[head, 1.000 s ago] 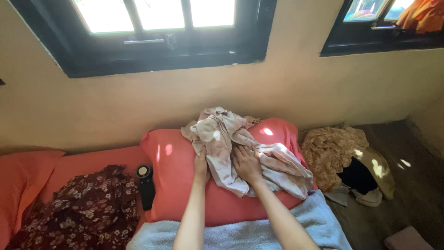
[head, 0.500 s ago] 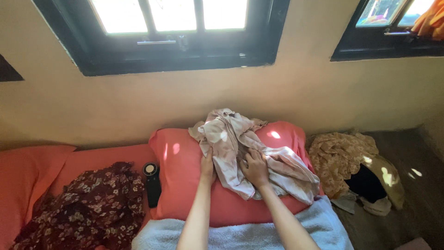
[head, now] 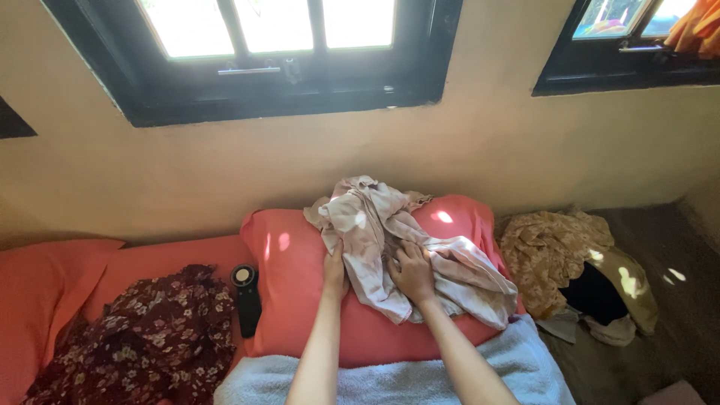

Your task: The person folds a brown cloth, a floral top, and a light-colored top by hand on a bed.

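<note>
on the pillow lies a crumpled pale cloth, likely light and limp, best gathered by its edges; the left hand pinches its edge, the right hand bunches its middle.

Right hand fingertips vanish into the crumpled pale cloth. Left of the cloth, the maroon floral fabric runs off the bottom edge.
</note>
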